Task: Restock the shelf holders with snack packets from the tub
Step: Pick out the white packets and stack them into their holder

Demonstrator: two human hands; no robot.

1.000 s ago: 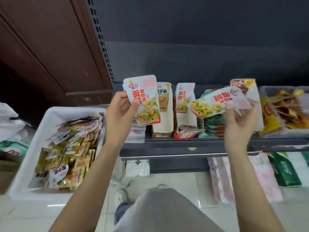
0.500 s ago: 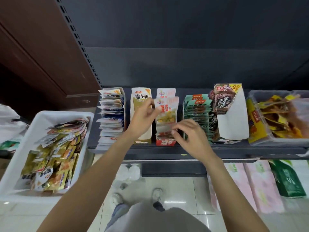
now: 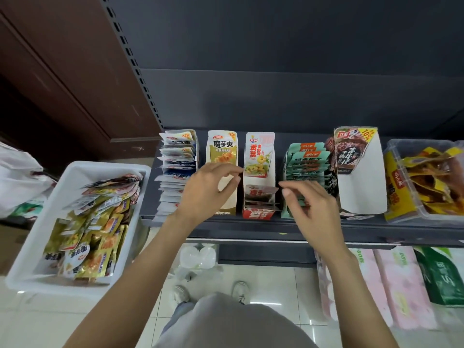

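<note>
We see the shelf, the tub at left still full of snack packets. Red-white holder now has the two packets dropped in; left hand and right hand hang loose, empty. Back to the tub next, likely.

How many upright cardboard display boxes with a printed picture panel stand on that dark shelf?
3. The gold-fronted cardboard display box by the left hand, the red-based cardboard display box between both hands, and the tall white cardboard display box right of the right hand. Others may be hidden.
</note>
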